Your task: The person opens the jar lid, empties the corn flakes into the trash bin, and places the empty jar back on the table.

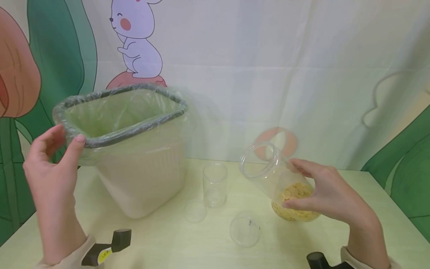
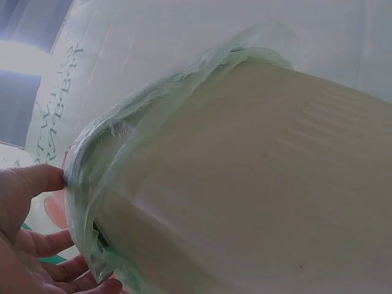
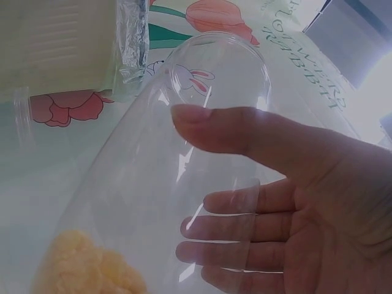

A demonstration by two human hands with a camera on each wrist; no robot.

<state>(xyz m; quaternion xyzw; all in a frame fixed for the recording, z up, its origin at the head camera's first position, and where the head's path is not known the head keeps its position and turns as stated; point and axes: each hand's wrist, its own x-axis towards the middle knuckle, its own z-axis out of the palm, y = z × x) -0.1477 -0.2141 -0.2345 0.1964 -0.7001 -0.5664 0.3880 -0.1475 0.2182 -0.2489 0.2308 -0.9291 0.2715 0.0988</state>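
My left hand [image 1: 52, 164] holds the rim of a pale beige trash bin [image 1: 144, 179] at its near left corner, thumb on the front and fingers round the side. A thin green plastic bag [image 1: 100, 119] lines the bin and folds over its dark rim. My right hand [image 1: 326, 190] grips a large clear jar [image 3: 135, 171], thumb on one side and fingers on the other. The jar leans left over the table, its open mouth toward the bin. Yellow flakes [image 1: 297, 196] lie gathered in its lower end.
A small clear cup [image 1: 215, 186] stands upright right of the bin. Two clear round lids lie in front, a smaller lid [image 1: 195, 212] and a larger lid [image 1: 245, 229]. Behind the pale table [image 1: 161, 246] hangs a printed cloth [image 1: 215, 45] with a rabbit and plants.
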